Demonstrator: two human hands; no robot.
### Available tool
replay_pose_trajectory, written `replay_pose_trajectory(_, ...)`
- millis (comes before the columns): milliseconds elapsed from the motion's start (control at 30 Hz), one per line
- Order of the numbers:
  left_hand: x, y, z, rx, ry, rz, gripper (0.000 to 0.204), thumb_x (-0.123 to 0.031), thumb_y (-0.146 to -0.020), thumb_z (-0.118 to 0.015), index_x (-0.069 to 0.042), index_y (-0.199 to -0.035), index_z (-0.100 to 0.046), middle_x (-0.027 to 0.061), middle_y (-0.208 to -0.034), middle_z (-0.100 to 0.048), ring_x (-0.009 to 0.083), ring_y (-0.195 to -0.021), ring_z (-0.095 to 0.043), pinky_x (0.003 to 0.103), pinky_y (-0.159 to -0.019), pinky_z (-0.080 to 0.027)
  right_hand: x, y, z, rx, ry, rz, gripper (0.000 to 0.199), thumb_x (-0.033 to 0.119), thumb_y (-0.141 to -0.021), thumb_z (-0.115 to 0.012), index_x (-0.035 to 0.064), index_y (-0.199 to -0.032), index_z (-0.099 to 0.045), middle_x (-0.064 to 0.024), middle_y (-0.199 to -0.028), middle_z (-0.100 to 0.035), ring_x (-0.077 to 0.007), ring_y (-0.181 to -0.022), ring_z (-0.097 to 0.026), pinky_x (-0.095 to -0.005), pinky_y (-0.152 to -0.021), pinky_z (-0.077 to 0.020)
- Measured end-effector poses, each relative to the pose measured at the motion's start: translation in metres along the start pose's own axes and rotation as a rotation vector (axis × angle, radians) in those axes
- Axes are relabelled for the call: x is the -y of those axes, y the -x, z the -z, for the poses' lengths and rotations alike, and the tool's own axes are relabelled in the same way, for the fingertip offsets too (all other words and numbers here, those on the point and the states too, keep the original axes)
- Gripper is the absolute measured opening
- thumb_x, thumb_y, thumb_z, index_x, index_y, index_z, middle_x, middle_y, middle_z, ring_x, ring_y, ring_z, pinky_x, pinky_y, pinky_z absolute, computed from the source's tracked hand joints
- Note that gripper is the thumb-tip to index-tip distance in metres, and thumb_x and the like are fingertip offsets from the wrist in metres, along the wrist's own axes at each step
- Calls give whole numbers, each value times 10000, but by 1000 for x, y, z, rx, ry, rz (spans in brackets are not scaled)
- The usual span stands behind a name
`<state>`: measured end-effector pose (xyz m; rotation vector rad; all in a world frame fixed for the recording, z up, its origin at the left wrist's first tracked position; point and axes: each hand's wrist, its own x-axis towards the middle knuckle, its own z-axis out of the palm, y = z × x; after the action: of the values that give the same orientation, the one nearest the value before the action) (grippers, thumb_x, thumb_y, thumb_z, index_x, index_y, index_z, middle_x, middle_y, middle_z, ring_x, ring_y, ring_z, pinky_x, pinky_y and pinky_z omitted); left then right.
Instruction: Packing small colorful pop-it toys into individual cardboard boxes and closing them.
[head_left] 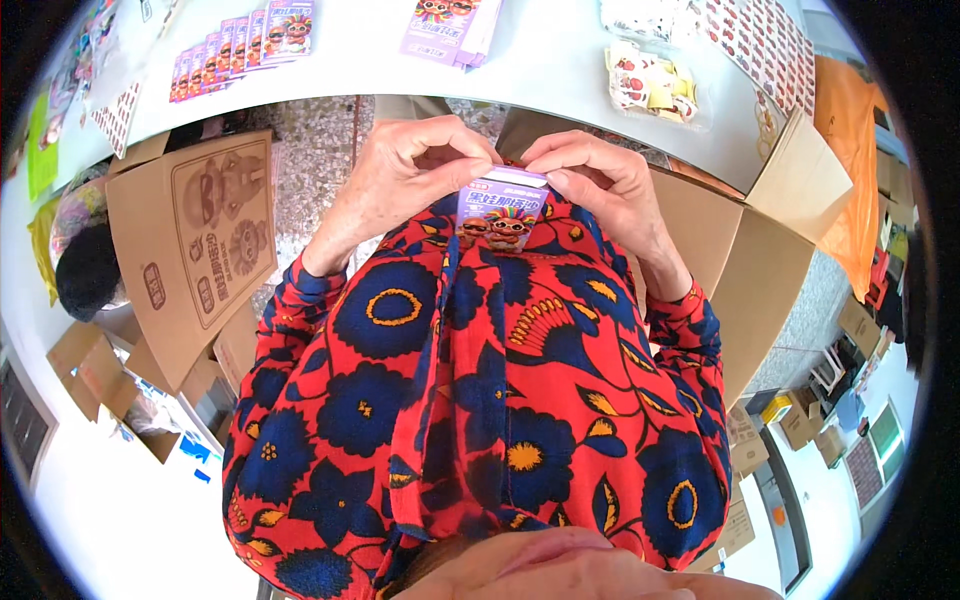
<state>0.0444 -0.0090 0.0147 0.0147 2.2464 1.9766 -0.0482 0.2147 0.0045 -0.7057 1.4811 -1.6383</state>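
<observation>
A small purple carton (500,212) with cartoon figures on its front is upright before my chest, its white top edge facing up. On the left side of that edge, my left hand (405,178) pinches it between thumb and bent fingers. My right hand (612,185) grips the right corner of the same edge in a like pinch. Both sets of fingers partly cover the top, so I cannot tell whether its flap is folded in. Beyond the hands on the white table (350,75) lies a stack of similar purple cartons (440,42), seemingly flat.
A fanned row of purple cartons (240,50) lies at the table's far left. Toward the right are a clear tray of small packets (650,85) and printed sheets (765,45). Large cardboard boxes stand at my left (200,230) and right (740,260), with an orange bag (850,180) beyond.
</observation>
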Motion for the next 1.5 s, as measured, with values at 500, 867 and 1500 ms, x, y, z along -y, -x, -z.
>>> replay_pose_trajectory(500,8,8,-11,-95,227,21,111,-64,-887,-588,4,-934,-661,79,-940,-658,117,-860,-602,248,-769,-488,9,4,3,0,177,-40,152,-58,-838,-576,-22,-969,-644,-102,-1057,-599,-121,-913,-585,-237,-776,-482)
replay_pose_trajectory(867,18,12,-21,-159,279,-125,287,60,-759,-685,0,-1023,-592,113,-1076,-583,164,-965,-602,290,-803,-540,7,0,5,-63,485,96,161,-71,-820,-586,19,-938,-650,-77,-973,-644,-77,-829,-589,-201,-624,-470)
replay_pose_trajectory(1500,26,12,-22,-131,204,-120,294,48,-754,-686,-16,-1023,-586,117,-1119,-560,169,-948,-606,290,-757,-553,18,-31,1,138,476,199,305,-67,-781,-603,51,-1058,-652,-88,-949,-610,-172,-806,-608,-268,-680,-488)
